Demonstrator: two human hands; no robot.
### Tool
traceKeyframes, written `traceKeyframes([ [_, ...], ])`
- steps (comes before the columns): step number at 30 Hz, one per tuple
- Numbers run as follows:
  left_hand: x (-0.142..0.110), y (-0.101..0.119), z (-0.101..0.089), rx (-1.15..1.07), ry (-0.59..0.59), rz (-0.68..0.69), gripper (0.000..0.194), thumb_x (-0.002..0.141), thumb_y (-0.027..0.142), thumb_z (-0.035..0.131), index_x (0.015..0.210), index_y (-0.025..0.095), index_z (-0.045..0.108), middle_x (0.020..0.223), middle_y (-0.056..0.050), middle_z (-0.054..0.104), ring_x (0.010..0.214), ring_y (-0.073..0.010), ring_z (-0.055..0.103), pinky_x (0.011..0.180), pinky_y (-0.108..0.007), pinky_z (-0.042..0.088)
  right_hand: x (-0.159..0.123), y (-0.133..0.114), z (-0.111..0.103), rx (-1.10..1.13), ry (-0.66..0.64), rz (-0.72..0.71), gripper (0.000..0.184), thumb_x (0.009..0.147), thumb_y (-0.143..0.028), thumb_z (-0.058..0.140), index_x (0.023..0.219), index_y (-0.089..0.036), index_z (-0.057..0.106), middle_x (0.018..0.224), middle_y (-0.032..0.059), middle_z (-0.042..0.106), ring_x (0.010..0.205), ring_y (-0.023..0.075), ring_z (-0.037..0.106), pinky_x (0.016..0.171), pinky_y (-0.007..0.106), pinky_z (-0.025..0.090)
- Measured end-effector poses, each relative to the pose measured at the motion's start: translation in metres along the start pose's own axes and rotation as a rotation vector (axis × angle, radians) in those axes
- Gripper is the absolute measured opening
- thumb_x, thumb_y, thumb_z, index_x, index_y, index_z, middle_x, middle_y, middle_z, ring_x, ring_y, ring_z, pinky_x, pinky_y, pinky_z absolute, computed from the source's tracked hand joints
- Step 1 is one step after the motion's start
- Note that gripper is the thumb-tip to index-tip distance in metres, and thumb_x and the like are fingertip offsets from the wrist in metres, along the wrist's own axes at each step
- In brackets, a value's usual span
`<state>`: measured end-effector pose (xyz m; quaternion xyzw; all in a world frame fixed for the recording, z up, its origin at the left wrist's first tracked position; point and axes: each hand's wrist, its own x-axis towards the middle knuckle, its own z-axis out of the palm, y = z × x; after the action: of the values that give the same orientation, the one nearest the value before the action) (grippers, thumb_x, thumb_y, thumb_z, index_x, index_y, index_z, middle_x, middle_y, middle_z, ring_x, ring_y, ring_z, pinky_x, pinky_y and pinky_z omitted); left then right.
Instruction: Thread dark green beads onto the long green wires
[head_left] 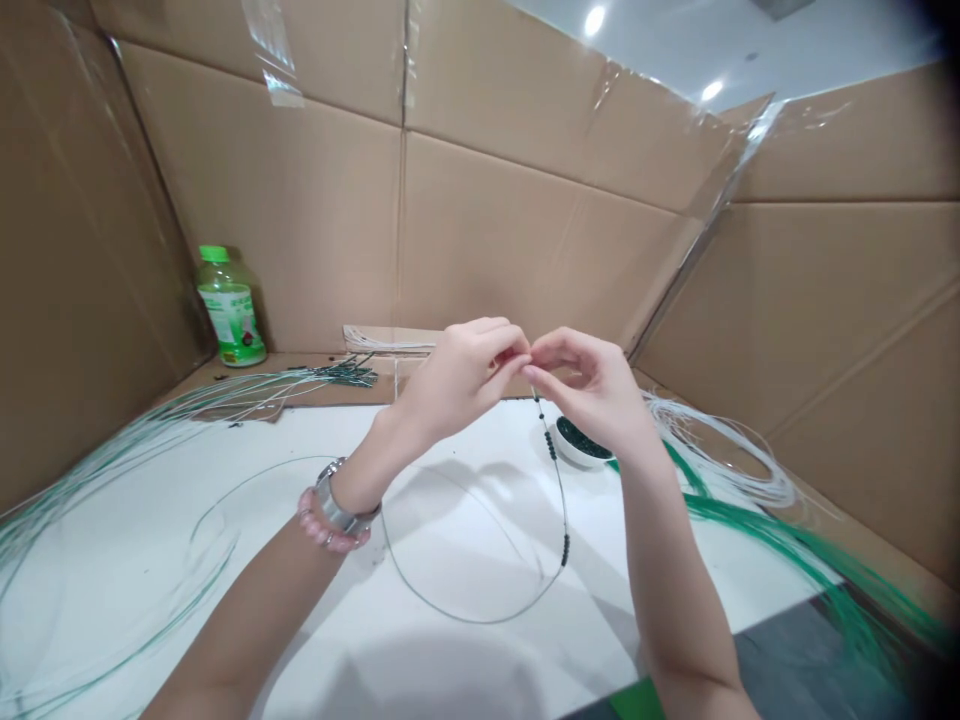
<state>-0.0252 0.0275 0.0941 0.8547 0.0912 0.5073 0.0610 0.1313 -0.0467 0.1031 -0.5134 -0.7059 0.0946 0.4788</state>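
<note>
My left hand (459, 385) and my right hand (589, 385) meet in mid-air above the white table, fingertips pinched together on a thin beaded cord (561, 500). The fingers hide the cord's top end. From them it hangs down and curves into a wide loop on the tabletop. Small dark beads (565, 548) sit spaced along the hanging part. Just beyond my right hand stands a white bowl (571, 453) filled with dark beads. My left wrist carries a metal watch (337, 497) and a pink beaded bracelet (326, 530).
Cardboard walls (300, 200) surround the work surface. A green-capped bottle (229, 310) stands at the back left. Long green-and-white cords (150, 425) spread across the left, with dark-beaded ends (345, 373) behind. White and green cords (720, 450) lie at right.
</note>
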Motion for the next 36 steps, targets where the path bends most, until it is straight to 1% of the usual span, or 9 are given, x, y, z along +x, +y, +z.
traceKeyframes([
  [7,-0.002,-0.003,-0.002,-0.024,-0.001,-0.044,0.013,0.083,0.015,0.056,0.071,0.014,0.06,0.066,0.0,0.062,0.058,-0.0097,0.053,0.053,-0.021,0.038,0.001,-0.004,0.004,-0.013,0.035,0.009,0.012,0.079,-0.026,0.063,0.074,-0.016,0.066,0.07,0.0017,0.064,0.069,0.012,0.061,0.05,0.018,0.044],
  [14,0.0,0.005,-0.014,0.002,0.055,-0.072,0.013,0.082,0.013,0.054,0.07,0.013,0.059,0.063,0.001,0.06,0.055,-0.0085,0.05,0.051,-0.02,0.037,-0.003,-0.004,0.0,-0.06,-0.098,0.075,0.007,0.075,-0.02,0.059,0.071,-0.015,0.062,0.07,0.0019,0.065,0.067,0.0113,0.061,0.052,0.018,0.045],
  [18,0.001,0.007,-0.021,-0.013,0.038,-0.085,0.013,0.082,0.013,0.054,0.071,0.014,0.059,0.063,0.0,0.06,0.055,-0.0085,0.049,0.051,-0.02,0.037,-0.008,-0.005,-0.002,-0.055,-0.209,0.111,0.009,0.074,-0.022,0.061,0.07,-0.015,0.065,0.072,0.0023,0.067,0.071,0.0133,0.063,0.053,0.019,0.046],
  [23,0.0,0.009,-0.02,-0.053,0.01,-0.088,0.013,0.082,0.014,0.055,0.07,0.013,0.059,0.065,0.0,0.062,0.057,-0.0088,0.052,0.053,-0.021,0.039,-0.006,-0.007,-0.001,0.027,-0.179,0.12,0.013,0.076,-0.028,0.065,0.077,-0.016,0.069,0.073,0.002,0.067,0.068,0.0109,0.058,0.055,0.019,0.045],
  [27,0.003,0.007,-0.018,-0.22,0.043,-0.162,0.013,0.084,0.02,0.056,0.074,0.013,0.062,0.07,-0.001,0.064,0.064,-0.0101,0.057,0.059,-0.021,0.043,-0.004,-0.007,0.002,0.123,-0.121,0.123,0.016,0.074,-0.03,0.069,0.067,-0.015,0.069,0.065,0.0006,0.066,0.059,0.008,0.054,0.051,0.018,0.04],
  [30,0.002,-0.002,-0.004,-0.554,0.094,-0.35,0.024,0.087,0.035,0.053,0.096,0.014,0.061,0.094,-0.007,0.067,0.087,-0.0133,0.062,0.08,-0.024,0.048,-0.004,-0.003,0.003,0.223,-0.007,0.134,0.022,0.074,-0.037,0.069,0.066,-0.016,0.067,0.067,0.0006,0.067,0.057,0.0074,0.054,0.05,0.018,0.041],
  [31,-0.002,-0.006,0.004,-0.677,0.07,-0.432,0.033,0.088,0.041,0.05,0.104,0.014,0.058,0.102,-0.01,0.066,0.094,-0.0144,0.062,0.087,-0.027,0.046,-0.004,-0.001,0.002,0.257,0.046,0.141,0.024,0.074,-0.039,0.068,0.067,-0.017,0.067,0.067,0.0004,0.067,0.057,0.0078,0.055,0.05,0.018,0.042],
  [33,-0.016,-0.011,0.027,-0.876,-0.124,-0.586,0.043,0.09,0.048,0.04,0.115,0.014,0.051,0.114,-0.013,0.063,0.104,-0.0159,0.061,0.096,-0.032,0.043,-0.004,0.005,0.0,0.318,0.156,0.161,0.026,0.073,-0.044,0.067,0.071,-0.018,0.065,0.067,0.0005,0.066,0.058,0.0092,0.057,0.049,0.019,0.044],
  [36,-0.053,-0.007,0.061,-0.982,-0.468,-0.654,0.049,0.085,0.051,0.041,0.107,0.01,0.055,0.095,-0.018,0.07,0.092,-0.0228,0.067,0.089,-0.042,0.048,-0.008,0.015,-0.006,0.385,0.31,0.196,0.029,0.072,-0.048,0.064,0.077,-0.02,0.062,0.07,0.0019,0.065,0.064,0.0121,0.06,0.049,0.021,0.046],
])
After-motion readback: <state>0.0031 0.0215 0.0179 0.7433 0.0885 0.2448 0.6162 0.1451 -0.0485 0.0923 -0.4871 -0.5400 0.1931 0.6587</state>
